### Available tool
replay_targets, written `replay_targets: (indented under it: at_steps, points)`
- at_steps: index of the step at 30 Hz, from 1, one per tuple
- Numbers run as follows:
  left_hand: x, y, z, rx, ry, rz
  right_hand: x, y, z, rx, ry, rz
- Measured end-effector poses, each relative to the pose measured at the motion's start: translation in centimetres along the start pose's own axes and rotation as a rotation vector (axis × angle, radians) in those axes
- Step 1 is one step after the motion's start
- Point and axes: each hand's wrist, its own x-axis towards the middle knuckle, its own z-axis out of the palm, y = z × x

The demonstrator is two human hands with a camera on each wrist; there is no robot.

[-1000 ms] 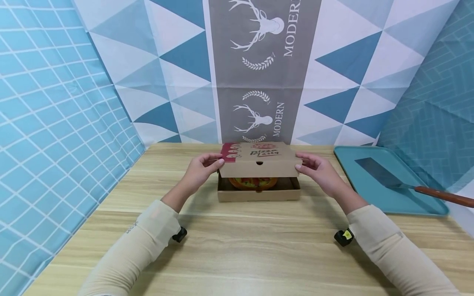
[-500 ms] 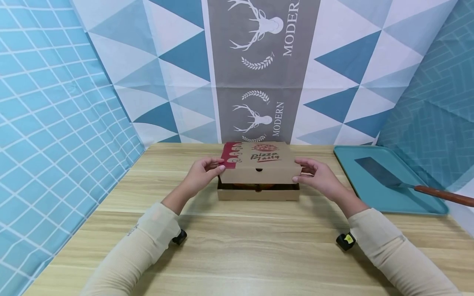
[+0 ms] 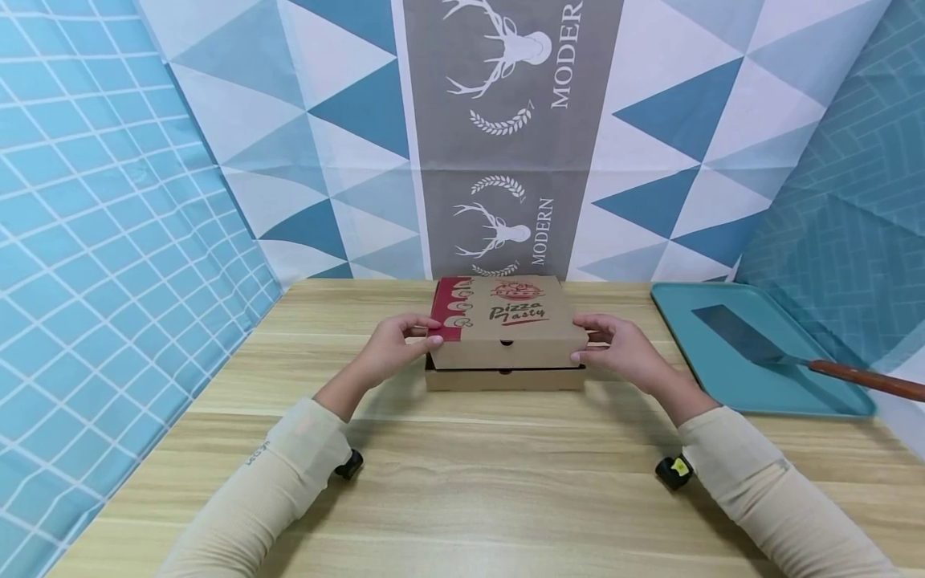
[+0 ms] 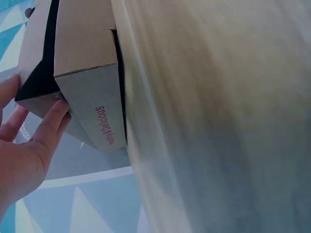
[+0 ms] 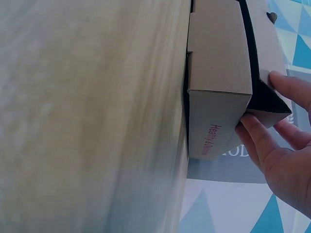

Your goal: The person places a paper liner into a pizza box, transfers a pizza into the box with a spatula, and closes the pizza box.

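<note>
A brown cardboard pizza box [image 3: 506, 379] with "Pizza Tasty" on its lid [image 3: 516, 309] stands at the back of the wooden table. The lid is nearly down; only a thin dark gap shows above the base, and the inside is hidden. My left hand [image 3: 399, 345] pinches the lid's front left corner between thumb and fingers. At the front right corner, my right hand [image 3: 617, 349] grips the lid the same way. Both wrist views show the gap between the lid's front flap and the box base [image 4: 92, 92], with fingers at the lid's corner.
To the right lies a teal tray [image 3: 672, 321]. On it rests a spatula [image 3: 744, 333] with a metal blade, its wooden handle [image 3: 867, 380] sticking out past the tray's right edge. A patterned cloth wall [image 3: 361, 120] rises behind the table [image 3: 462, 482].
Both hands have lowered the lid's front edge toward the base. The pizza visible inside one second ago is now covered.
</note>
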Motion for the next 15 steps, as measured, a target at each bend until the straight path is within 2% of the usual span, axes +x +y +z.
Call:
replay_targets:
  at_steps: [3, 7, 15]
  points:
    - [0.03, 0.25, 0.08, 0.090, -0.001, 0.026, 0.14, 0.05, 0.11, -0.032, 0.012, 0.001]
    - [-0.01, 0.56, 0.19, 0.161, 0.003, 0.055, 0.28, 0.06, 0.29, -0.074, 0.025, 0.003]
    - [-0.19, 0.92, 0.37, 0.194, 0.015, 0.079, 0.36, -0.11, 0.40, -0.135, 0.044, -0.017]
